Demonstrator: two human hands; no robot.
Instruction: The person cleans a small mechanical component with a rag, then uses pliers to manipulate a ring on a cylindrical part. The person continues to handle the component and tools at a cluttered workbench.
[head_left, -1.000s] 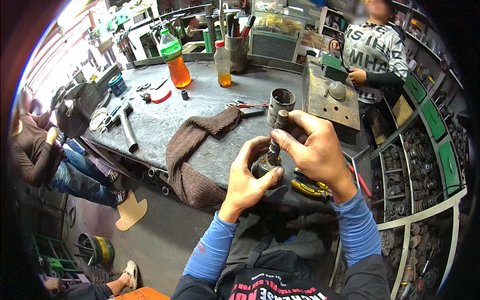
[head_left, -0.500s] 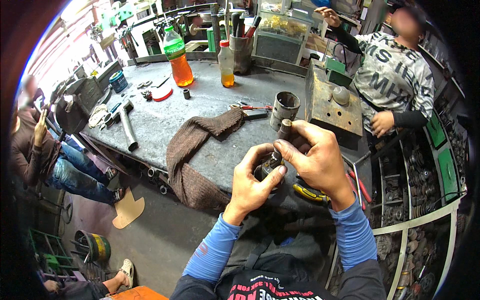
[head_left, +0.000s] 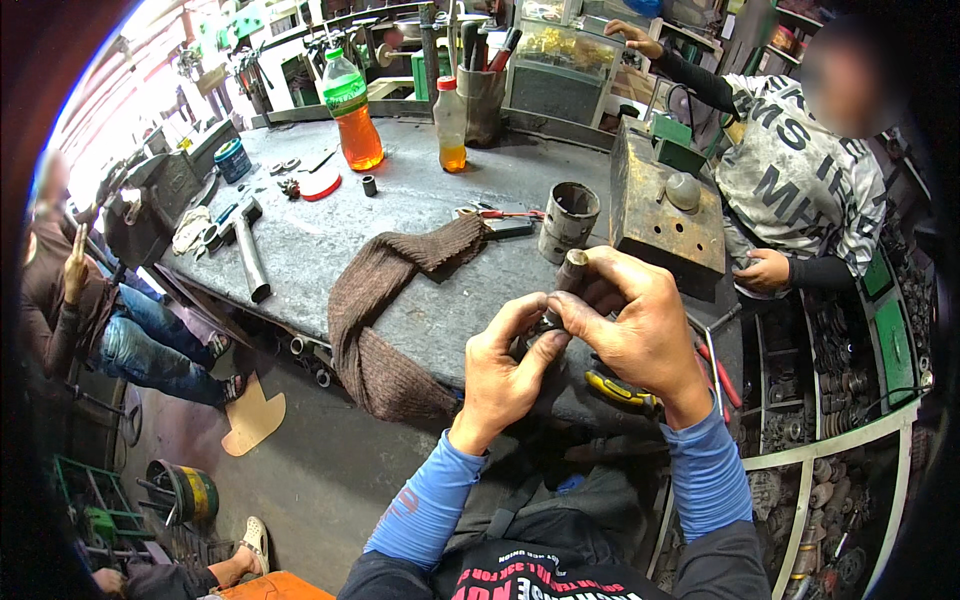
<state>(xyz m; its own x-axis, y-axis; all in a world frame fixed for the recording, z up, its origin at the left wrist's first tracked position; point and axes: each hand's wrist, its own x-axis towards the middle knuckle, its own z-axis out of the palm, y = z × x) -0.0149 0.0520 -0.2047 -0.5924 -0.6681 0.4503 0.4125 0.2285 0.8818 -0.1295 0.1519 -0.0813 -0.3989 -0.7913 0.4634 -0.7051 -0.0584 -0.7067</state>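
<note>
Close together over the near edge of the workbench, both hands are closed on a dark metal shaft-like part (head_left: 573,268). Its round worn end sticks up between the fingers of my right hand (head_left: 640,325). My left hand (head_left: 503,378) pinches lower down, thumb and fingertips meeting my right fingers; most of the part is hidden there. Just beyond stands an open greasy metal cylinder (head_left: 568,222). A brown ribbed cloth (head_left: 370,290) lies left of my hands, draped over the bench edge. Yellow-handled pliers (head_left: 615,388) rest below my right hand.
The grey workbench (head_left: 300,235) carries a hammer (head_left: 248,255), two bottles with orange liquid (head_left: 358,140), (head_left: 452,130) and a rusty metal block (head_left: 665,215). At the right, a co-worker (head_left: 800,180) stands beside part-filled shelves (head_left: 830,350). Another person (head_left: 130,320) is at the left.
My fingers have drawn closer around the part, hiding its lower body that showed before. The part's upper end leans slightly differently. The co-worker at the right has shifted nearer, that person's raised hand lower.
</note>
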